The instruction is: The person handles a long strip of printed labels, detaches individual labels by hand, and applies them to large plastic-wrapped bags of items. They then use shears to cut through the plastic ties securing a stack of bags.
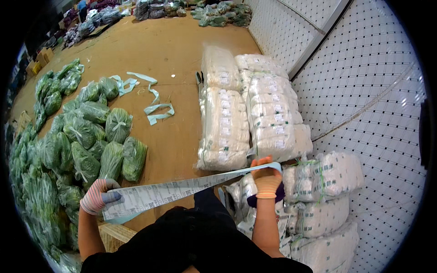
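Currently | label strip (168, 191): stretched from left hand (100, 196) to right hand (266, 181) | both hands gripping its ends

Two hands (266, 181); one label strip (170, 192) between; two rows of white packs (224, 120) beyond right hand (266, 181); bagged greens (84, 161) near left hand (99, 196), uncountable.

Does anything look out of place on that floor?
Yes: pale-blue strips lie loose and folded on the brown floor, between the green bagged vegetables and the wrapped white packs. They look like scrap, perhaps backing, being similar in colour to the held label strip's underside.
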